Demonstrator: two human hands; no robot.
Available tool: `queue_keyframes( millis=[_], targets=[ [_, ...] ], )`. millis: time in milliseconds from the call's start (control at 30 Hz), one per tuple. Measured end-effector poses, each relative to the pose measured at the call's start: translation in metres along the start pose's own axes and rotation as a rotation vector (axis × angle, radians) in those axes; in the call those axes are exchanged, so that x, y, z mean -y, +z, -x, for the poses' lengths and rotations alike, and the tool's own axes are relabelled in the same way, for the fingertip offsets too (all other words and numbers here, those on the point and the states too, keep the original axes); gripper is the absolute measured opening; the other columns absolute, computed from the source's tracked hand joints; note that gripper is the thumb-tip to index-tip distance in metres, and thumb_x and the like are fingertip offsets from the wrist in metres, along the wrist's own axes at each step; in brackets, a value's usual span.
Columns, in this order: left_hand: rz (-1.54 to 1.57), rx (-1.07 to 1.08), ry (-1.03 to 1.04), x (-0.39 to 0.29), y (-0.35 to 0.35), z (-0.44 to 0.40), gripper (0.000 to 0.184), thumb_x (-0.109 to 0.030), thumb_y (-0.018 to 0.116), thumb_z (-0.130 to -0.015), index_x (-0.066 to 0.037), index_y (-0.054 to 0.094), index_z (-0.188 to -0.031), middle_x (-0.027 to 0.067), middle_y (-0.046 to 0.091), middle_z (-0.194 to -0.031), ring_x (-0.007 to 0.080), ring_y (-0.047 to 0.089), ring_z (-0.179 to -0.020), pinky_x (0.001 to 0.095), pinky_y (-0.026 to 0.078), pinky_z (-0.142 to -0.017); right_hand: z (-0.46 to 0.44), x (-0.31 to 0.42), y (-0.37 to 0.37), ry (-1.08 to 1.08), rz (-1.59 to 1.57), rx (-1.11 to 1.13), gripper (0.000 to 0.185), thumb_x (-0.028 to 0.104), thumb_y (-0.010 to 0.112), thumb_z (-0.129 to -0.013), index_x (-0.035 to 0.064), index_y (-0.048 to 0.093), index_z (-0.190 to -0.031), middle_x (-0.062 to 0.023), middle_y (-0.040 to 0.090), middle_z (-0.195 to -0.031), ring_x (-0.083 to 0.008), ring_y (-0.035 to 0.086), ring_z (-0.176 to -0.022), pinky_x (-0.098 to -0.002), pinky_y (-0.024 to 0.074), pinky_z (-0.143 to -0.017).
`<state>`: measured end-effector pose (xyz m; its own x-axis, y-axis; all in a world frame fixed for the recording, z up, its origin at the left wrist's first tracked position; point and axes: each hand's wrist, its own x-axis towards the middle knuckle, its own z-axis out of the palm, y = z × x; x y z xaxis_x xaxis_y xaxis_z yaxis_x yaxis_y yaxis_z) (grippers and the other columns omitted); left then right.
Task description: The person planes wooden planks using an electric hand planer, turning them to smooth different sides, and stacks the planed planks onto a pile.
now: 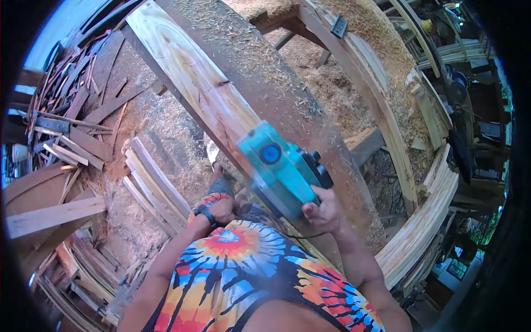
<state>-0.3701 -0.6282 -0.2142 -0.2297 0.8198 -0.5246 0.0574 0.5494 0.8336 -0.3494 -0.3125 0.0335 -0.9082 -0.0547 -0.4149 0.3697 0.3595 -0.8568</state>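
My right hand [326, 211] is wrapped round the rear handle of a teal electric planer [279, 169] with a blue round cap. The planer sits on a pale wooden plank [193, 72], toward its near end. Its underside is hidden, and its lower edge is blurred. A dark cord [310, 236] runs back from it past my right wrist. My left hand [222, 210], below a black wristwatch [208, 216], is held low by my thigh, left of the planer. Its fingers are curled in, and what they hold, if anything, is hidden.
The plank lies along a brown workbench [265, 72] strewn with shavings. A curved timber frame [381, 110] stands to the right, with a small dark block [339, 26] on it. Cut strips [157, 177] lean at the left, near scrap wood [72, 88]. Sawdust covers the floor.
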Motion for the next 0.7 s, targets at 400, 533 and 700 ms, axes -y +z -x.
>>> queue_keyframes(
  millis=[400,533,700],
  targets=[
    [0.124,-0.182,-0.118,0.007,-0.087,0.032,0.017,-0.016,0.071,-0.07,-0.001,0.068,-0.079,0.0118,0.068,-0.073,0.025,0.066,-0.073,0.0382,0.05,-0.068,-0.224,0.124,0.046,-0.067,-0.015,0.035,0.066,0.066,0.059,-0.091,0.0001,0.063,-0.085,-0.008,0.058,-0.066,-0.0117,0.051,-0.065,-0.0325,0.0444,-0.059],
    [0.224,-0.163,-0.114,0.037,-0.103,0.037,0.017,-0.021,0.07,-0.078,-0.006,0.063,-0.081,0.0109,0.064,-0.074,0.0207,0.06,-0.069,0.0363,0.047,-0.067,-0.314,0.16,0.069,-0.129,-0.06,0.005,0.058,0.062,0.059,-0.092,0.0061,0.058,-0.078,0.0006,0.051,-0.053,-0.0072,0.047,-0.043,-0.025,0.0344,-0.039],
    [0.605,-0.278,-0.198,0.042,-0.132,0.05,0.028,-0.022,0.083,-0.075,-0.005,0.063,-0.085,0.0043,0.066,-0.076,0.013,0.06,-0.075,0.0318,0.049,-0.069,-0.425,0.248,0.1,-0.167,-0.061,0.011,0.063,0.066,0.057,-0.091,0.006,0.056,-0.073,-0.0024,0.053,-0.054,-0.0114,0.05,-0.042,-0.0285,0.038,-0.039]
  ],
)
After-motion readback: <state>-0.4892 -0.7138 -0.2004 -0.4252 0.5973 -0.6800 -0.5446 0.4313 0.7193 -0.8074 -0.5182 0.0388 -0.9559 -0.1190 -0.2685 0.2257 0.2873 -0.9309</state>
